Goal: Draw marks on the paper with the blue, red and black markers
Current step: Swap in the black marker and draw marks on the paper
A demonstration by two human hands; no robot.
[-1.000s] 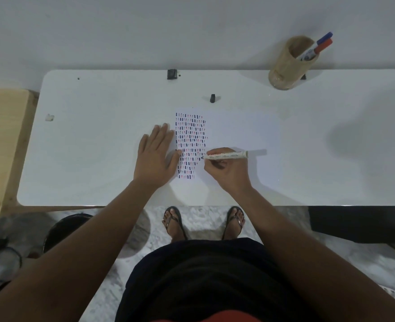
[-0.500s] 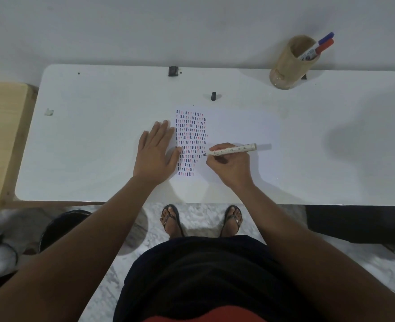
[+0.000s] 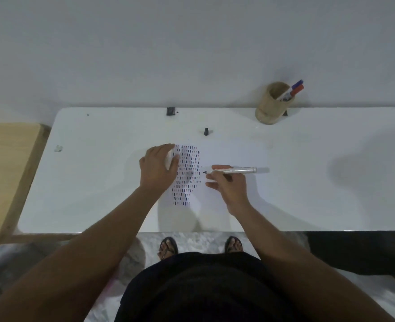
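A white sheet of paper [image 3: 233, 156] lies on the white table [image 3: 94, 182]. Its left part carries a block of several short blue, red and black marks [image 3: 187, 175]. My left hand [image 3: 158, 167] is curled over the paper's left edge, and a strip of that edge is bent up between its fingers. My right hand [image 3: 229, 184] holds an uncapped black marker [image 3: 232, 170] lying almost level, its tip just to the right of the marks. A blue marker [image 3: 297, 84] and a red marker [image 3: 299, 89] stand in a wooden cup [image 3: 272, 108] at the back right.
A black marker cap [image 3: 206, 131] stands on the table just beyond the paper. A small black clip [image 3: 170, 111] sits at the table's far edge, and a small white scrap [image 3: 58, 148] lies to the left. A wooden surface [image 3: 5, 177] adjoins the table's left side.
My left hand lay flat with spread fingers beside the marks; now it is curled and has bent the paper's left edge up. The marker tip stays just right of the marks.
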